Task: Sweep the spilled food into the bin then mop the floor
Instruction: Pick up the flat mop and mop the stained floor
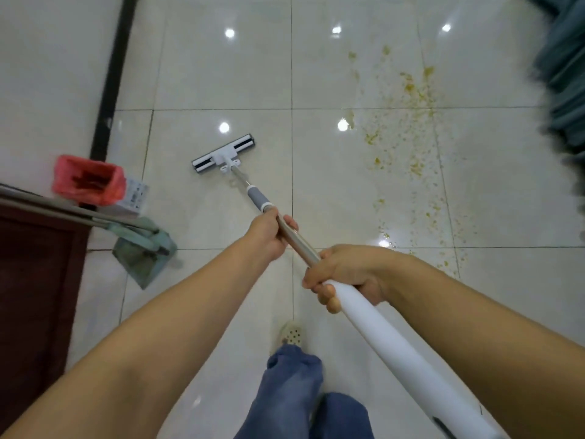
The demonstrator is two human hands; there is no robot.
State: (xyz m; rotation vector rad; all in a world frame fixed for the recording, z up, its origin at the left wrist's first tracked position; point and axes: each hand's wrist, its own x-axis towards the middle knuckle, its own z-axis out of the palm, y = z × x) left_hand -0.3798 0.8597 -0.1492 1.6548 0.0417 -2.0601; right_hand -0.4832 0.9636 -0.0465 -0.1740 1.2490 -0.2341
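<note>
I hold a mop with both hands. Its flat white and black head (223, 154) lies on the pale tiled floor (202, 74) ahead of me. My left hand (269, 234) grips the metal pole just below a grey collar. My right hand (345, 275) grips the pole where it meets the thick white handle. Yellowish smears and crumbs of spilled food (408, 134) spread over the tiles to the right of the mop head. A small bin lined with a red bag (88, 180) stands at the left.
A green dustpan and broom (144, 251) lean beside the bin, in front of a dark wooden piece of furniture (34, 280). A dark door frame strip (114, 74) runs up the left. Grey fabric (563, 74) hangs at the right edge. My foot in a sandal (289, 334) stands below.
</note>
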